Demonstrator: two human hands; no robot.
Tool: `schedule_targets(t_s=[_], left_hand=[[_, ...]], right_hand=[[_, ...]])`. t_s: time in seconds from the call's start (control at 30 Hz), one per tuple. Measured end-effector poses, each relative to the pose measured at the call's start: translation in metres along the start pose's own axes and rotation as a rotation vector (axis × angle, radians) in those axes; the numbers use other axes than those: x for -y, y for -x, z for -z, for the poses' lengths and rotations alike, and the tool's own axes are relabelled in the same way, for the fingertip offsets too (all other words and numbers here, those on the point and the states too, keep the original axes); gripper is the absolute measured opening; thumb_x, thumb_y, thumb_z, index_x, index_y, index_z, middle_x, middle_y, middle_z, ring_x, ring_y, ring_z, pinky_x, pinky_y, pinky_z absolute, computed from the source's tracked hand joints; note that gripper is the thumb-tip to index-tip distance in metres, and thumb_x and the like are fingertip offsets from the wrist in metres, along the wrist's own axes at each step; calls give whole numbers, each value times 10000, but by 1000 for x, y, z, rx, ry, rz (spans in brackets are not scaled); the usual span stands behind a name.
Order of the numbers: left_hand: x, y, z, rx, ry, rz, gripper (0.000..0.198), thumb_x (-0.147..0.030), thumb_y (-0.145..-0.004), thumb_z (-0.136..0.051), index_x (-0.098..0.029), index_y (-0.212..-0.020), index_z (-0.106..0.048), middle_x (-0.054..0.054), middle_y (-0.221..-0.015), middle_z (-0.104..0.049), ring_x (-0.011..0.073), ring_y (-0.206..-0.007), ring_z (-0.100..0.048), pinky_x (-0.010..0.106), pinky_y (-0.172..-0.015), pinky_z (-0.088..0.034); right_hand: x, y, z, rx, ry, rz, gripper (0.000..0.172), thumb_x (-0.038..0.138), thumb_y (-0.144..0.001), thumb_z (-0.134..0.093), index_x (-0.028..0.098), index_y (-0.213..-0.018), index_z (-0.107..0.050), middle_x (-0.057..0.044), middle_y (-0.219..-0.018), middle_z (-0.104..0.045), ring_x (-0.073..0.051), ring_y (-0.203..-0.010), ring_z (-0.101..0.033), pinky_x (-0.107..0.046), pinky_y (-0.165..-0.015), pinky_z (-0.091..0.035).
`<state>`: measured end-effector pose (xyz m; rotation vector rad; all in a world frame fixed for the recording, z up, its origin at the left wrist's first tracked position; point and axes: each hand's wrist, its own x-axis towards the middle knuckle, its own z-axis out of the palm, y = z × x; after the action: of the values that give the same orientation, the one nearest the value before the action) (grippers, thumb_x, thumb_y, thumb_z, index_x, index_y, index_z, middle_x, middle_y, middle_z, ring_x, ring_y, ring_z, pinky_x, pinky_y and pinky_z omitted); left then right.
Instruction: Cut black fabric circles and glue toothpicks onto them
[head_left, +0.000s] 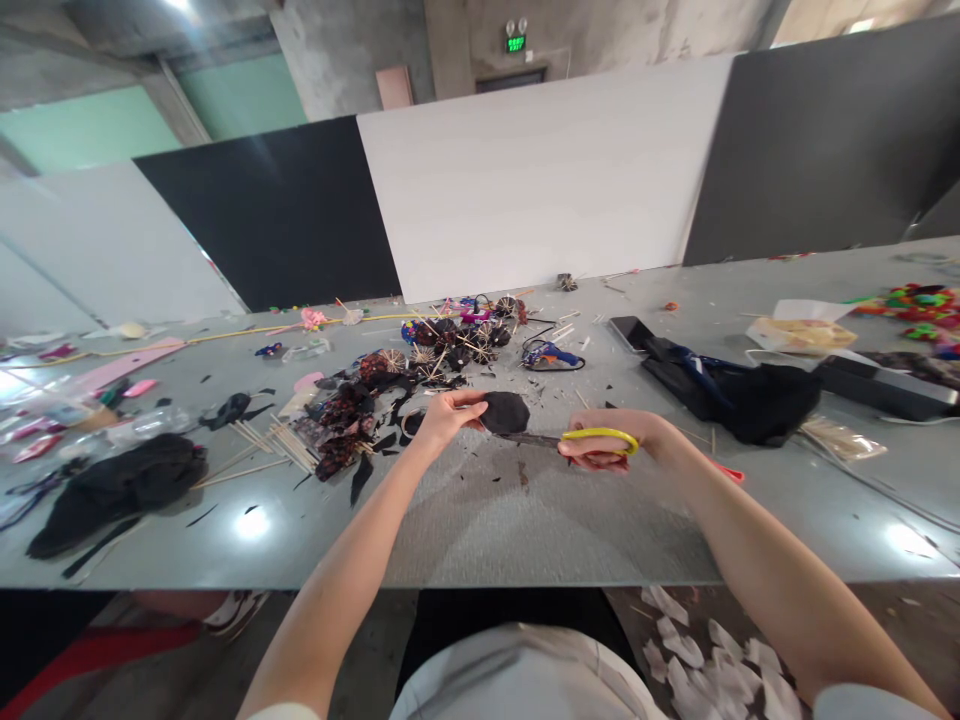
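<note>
Between the thumb and fingers of my left hand [452, 418] is a round piece of black fabric [507, 411], held above the table. My right hand [607, 452] grips yellow-handled scissors [600, 436], fingers wrapped around the handles. The scissors' blades point left and lie along the lower edge of the black fabric; whether they touch it I cannot tell. Dark fabric scraps [363, 478] and a heap of patterned dark cloth [341, 430] lie left of my left hand. Beyond both hands sits a blue glue gun [551, 355].
Behind my hands is a cluster of dark balls with sticks [457, 345]. Thin wooden sticks [289, 445] and a black cloth bundle [124, 490] lie left. At right are black fabric [750, 395], a phone-like dark object [634, 335] and a grey box [885, 387]. White panels [547, 180] stand behind.
</note>
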<state>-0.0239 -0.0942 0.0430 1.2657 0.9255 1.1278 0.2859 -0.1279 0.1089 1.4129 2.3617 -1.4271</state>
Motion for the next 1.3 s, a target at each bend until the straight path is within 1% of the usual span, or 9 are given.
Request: schedule_targets(t_s=[0.1, 0.33, 0.47, 0.63, 0.7, 0.87, 1.07, 1.2, 1.3], left_hand=[[2, -1, 2, -4, 2, -3, 497, -394, -656, -923, -127, -1059, -807, 121, -997, -789, 175, -666, -687, 337, -632, -606], [3, -2, 3, -47, 32, -11, 541, -395, -644, -930, -133, -1096, -790, 104, -969, -783, 179, -713, -696, 327, -654, -613], [3, -4, 3, -126, 85, -65, 584, -406, -639, -932, -147, -1132, -756, 60, -896, -751, 170, -715, -691, 337, -684, -622], [4, -6, 4, -253, 136, -138, 601, -436, -647, -919, -160, -1147, -732, 31, -879, -711, 160, -704, -683, 380, -742, -629], [4, -7, 4, -292, 149, -154, 601, -438, -644, -919, -160, -1143, -734, 34, -893, -711, 158, -715, -682, 381, -760, -629], [3, -6, 3, -317, 152, -199, 591, -444, -660, -909, -165, -1151, -734, 45, -926, -713, 170, -775, -687, 366, -759, -632], [4, -3, -2, -356, 113, -253, 644, -478, -723, -864, -206, -1280, -688, 36, -962, -695, 172, -828, -691, 357, -798, -634], [6, 0, -7, -356, 84, -273, 682, -519, -754, -838, -238, -1350, -662, 34, -990, -694, 180, -862, -699, 355, -817, -625], [8, 1, -10, -357, 73, -277, 690, -524, -770, -829, -257, -1379, -647, 40, -1012, -706, 191, -883, -704, 365, -836, -622]], right_hand=[[0, -2, 0, 224, -52, 58, 686, 835, -781, -592, 172, -614, -639, 18, -419, -461, -128, -408, -460, -262, -446, -344], [-1, -5, 2, 165, -82, 139, 621, 758, -840, -592, 177, -620, -584, 48, -414, -417, -94, -399, -384, -246, -448, -280], [-7, -12, 3, 5, -132, 241, 608, 768, -846, -573, 195, -650, -528, 45, -480, -448, -90, -438, -381, -237, -458, -261], [-9, -37, -7, -481, -79, 231, 657, 834, -878, -456, 199, -714, -498, 38, -555, -421, -100, -514, -357, -250, -503, -259], [-7, -46, -13, -603, -10, 213, 676, 851, -893, -392, 205, -708, -462, 30, -595, -405, -107, -557, -351, -259, -525, -241], [-1, -56, -29, -636, 75, 233, 659, 805, -964, -231, 221, -693, -374, 26, -633, -369, -119, -599, -342, -275, -563, -239], [15, -59, -55, -741, 195, 113, 594, 730, -1008, -285, 203, -872, -525, -58, -777, -645, -184, -691, -574, -286, -636, -332], [24, -61, -69, -750, 322, -19, 613, 712, -1030, -283, 180, -953, -578, -140, -844, -717, -251, -770, -698, -305, -640, -323], [26, -63, -73, -759, 393, -69, 657, 736, -1023, -260, 171, -997, -593, -170, -885, -739, -281, -829, -732, -308, -640, -323]])
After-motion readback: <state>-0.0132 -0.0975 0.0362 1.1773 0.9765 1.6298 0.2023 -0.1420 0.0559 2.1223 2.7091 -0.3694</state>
